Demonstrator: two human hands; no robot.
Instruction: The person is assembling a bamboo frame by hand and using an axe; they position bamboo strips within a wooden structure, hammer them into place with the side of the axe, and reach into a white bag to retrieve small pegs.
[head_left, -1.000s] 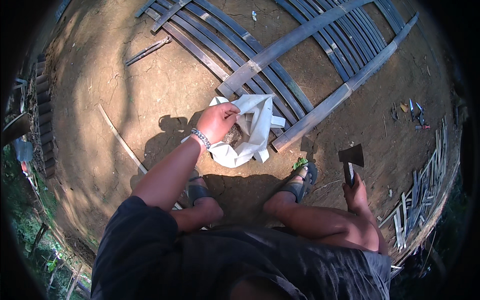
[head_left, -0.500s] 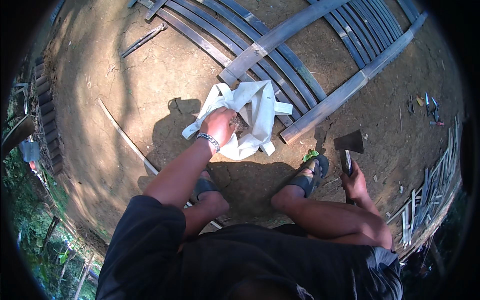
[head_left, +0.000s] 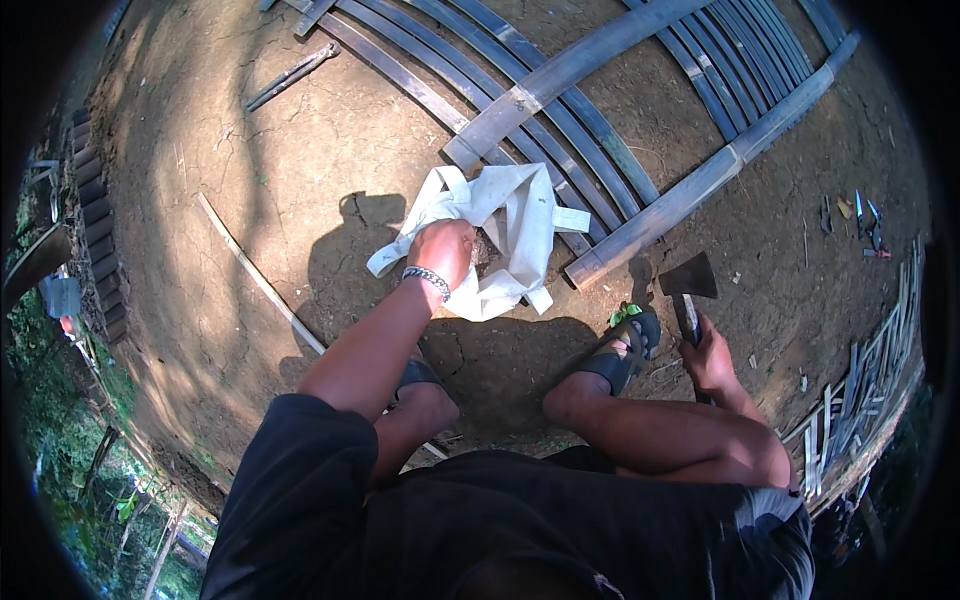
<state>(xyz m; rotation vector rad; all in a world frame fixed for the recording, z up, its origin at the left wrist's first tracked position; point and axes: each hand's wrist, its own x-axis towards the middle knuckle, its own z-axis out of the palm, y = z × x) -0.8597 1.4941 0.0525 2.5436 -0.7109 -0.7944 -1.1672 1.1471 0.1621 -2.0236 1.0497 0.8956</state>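
On the ground in front of my feet lies a white cloth bag, crumpled, its mouth spread wide and its straps loose. Within it shows a small brown heap, too small to make out. My left hand, with a chain bracelet at the wrist, reaches down into the bag. Its fingers are curled in, and what they hold, if anything, is hidden. At the right, beside my right foot, my right hand is wrapped round the handle of a hatchet. The hatchet's dark, broad head points away from me.
Ahead lies a frame of dark bamboo slats and split poles, reaching close to the bag. Pliers or tongs lie far left, and a thin stick nearer. Right are small hand tools and a pile of bamboo strips.
The hatchet's head has swung slightly left and up with my right hand. My left hand stays in the bag, barely shifted. The whole view has drifted a little.
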